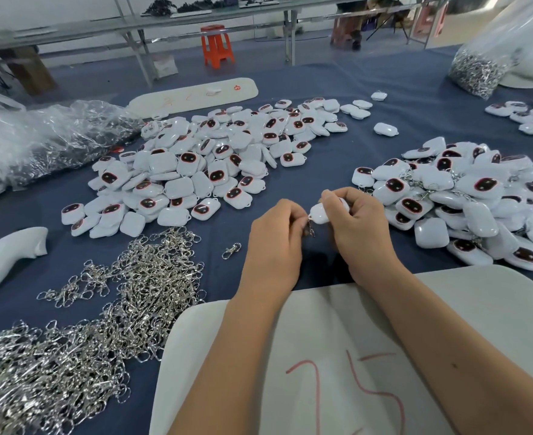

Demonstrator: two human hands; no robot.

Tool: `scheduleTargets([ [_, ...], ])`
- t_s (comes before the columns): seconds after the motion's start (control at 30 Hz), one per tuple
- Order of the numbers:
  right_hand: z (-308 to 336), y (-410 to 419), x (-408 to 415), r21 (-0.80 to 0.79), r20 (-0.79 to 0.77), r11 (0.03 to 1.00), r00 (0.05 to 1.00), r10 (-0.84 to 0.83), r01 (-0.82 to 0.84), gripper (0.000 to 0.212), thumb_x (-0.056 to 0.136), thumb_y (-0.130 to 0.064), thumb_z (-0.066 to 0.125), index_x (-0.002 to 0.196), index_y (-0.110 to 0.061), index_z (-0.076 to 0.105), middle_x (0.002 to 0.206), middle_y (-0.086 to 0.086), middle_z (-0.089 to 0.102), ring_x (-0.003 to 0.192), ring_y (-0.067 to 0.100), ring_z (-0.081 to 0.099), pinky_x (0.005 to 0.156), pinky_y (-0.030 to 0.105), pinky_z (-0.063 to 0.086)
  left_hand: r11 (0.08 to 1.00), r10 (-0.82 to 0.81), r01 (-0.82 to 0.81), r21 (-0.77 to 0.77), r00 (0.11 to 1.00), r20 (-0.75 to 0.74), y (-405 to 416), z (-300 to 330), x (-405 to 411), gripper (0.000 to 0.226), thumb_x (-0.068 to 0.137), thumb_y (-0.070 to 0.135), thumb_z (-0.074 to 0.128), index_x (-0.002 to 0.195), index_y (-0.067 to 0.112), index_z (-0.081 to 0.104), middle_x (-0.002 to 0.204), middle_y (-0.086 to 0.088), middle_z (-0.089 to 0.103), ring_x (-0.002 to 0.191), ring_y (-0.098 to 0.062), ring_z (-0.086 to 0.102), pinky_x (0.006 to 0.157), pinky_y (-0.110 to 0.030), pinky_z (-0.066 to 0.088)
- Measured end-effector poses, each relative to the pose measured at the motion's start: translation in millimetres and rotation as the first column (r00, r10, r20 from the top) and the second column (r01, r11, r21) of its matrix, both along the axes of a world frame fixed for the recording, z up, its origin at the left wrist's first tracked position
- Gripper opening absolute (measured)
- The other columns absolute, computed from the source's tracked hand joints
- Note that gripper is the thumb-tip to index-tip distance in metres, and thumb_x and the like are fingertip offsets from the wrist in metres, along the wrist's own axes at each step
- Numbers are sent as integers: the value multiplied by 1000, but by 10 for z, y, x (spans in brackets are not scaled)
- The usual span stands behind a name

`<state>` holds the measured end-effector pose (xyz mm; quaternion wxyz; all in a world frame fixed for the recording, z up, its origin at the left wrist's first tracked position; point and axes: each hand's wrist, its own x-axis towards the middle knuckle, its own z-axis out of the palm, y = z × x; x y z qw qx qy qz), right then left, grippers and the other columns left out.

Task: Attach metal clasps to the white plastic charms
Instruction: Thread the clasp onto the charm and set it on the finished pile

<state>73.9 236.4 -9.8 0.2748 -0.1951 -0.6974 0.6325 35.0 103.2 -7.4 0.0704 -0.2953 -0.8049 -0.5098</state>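
A white charm is being pinched in the right hand in the near middle, while a clasp is being pinched at its loop by the left hand, so they can be joined.

i see two bare forearms reaching in from the bottom edge, no sleeves showing on either. the left hand and right hand wear no gloves. i can make out no rings, watch or bracelets at the wrists. the right forearm carries a small dark mole partway along. fingernails are too small to describe.
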Motion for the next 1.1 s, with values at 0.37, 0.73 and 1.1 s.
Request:
scheduleTargets([
  [0.37,21,28,-2,-139,-25,990,999,34,-37,29,102,-25,62,77,-13,66,53,-4,44,48,15,31,48,25,24,996,-9,12,87,999,-40,-11,-21,-48,18,91,2,68,92,20,68,87,14,71,86,-6,68,79,-15,52],
  [0.73,0,15,33,5,-33,999,998,46,-46,29,94,-35,65,74,-18,55,55,-7,45,50,15,35,47,27,30,988,53,-72,-136,989,-139,-29,37,-22,11,90,6,66,82,14,69,79,6,68,78,-17,61,74,-43,50],
  [1.1,-14,-143,40,546,-35,837,999,-26,41,33,100,-30,67,86,-6,49,65,0,58,67,17,55,58,21,40,885,107,-170,-433,980,-166,36,97,36,20,89,3,54,74,16,51,67,5,49,69,-28,48,62,-36,28],
])
